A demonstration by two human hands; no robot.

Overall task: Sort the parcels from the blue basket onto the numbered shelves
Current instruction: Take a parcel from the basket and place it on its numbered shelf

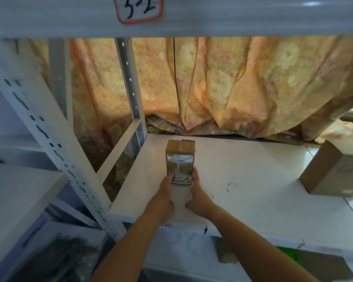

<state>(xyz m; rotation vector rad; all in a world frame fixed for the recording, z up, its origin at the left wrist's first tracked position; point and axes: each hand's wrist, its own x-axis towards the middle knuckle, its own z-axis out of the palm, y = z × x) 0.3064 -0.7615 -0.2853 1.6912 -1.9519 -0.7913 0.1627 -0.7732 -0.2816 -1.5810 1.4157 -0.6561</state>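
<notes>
A small brown cardboard parcel (pixel 180 159) with a white shipping label and a handwritten number lies flat on the white shelf board (pixel 253 180). My left hand (pixel 163 197) touches its near left corner and my right hand (pixel 198 197) its near right corner, fingers pressed to its sides. The beam above carries a red-framed tag reading "3-2" (pixel 138 8). The blue basket is out of view.
A larger brown box (pixel 332 169) sits on the same shelf at the right. A perforated white upright (pixel 39 127) stands at the left, with another shelf unit beyond it. An orange patterned curtain (pixel 222 84) hangs behind. Lower shelves show dark and green items.
</notes>
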